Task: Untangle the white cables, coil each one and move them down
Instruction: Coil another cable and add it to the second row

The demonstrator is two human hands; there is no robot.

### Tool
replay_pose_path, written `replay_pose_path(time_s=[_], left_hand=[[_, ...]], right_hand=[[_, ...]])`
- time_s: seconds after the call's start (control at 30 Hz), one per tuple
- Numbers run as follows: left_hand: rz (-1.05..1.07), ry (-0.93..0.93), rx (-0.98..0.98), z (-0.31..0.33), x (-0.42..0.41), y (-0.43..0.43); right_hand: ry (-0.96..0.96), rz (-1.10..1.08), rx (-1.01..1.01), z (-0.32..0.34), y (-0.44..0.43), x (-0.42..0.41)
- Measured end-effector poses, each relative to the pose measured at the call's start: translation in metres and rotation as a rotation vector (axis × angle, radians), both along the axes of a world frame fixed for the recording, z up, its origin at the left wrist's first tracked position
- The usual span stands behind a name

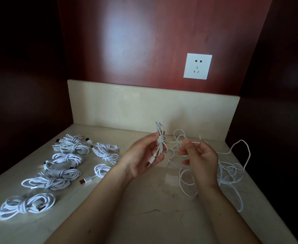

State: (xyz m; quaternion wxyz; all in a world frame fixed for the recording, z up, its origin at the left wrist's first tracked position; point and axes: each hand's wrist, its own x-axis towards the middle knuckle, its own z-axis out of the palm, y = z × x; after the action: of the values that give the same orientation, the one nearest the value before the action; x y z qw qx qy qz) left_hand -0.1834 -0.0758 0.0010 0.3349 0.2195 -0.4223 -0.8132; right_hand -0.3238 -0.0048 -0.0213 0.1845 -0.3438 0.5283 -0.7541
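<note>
Currently mid-wrap: left hand point(143, 157) grips the coiled cable point(160, 143) above counter point(144, 208) centre, right hand point(201, 161) pinches its free tail point(174, 142), so next looks like tucking that tail and parking it with finished coils point(65, 164) by the left edge; tangle point(230, 169) sits at right edge.
</note>
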Motion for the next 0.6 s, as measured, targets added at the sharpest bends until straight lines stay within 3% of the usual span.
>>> replay_pose_path(time_s=[0.27, 0.6], left_hand=[[0.144, -0.124, -0.131, -0.007, -0.004, -0.001], [0.304, -0.173, -0.438, -0.014, -0.011, 0.002]], right_hand=[[0.043, 0.132, -0.063, 0.004, 0.005, 0.013], [0.162, 0.248, -0.066, 0.002, 0.004, 0.018]])
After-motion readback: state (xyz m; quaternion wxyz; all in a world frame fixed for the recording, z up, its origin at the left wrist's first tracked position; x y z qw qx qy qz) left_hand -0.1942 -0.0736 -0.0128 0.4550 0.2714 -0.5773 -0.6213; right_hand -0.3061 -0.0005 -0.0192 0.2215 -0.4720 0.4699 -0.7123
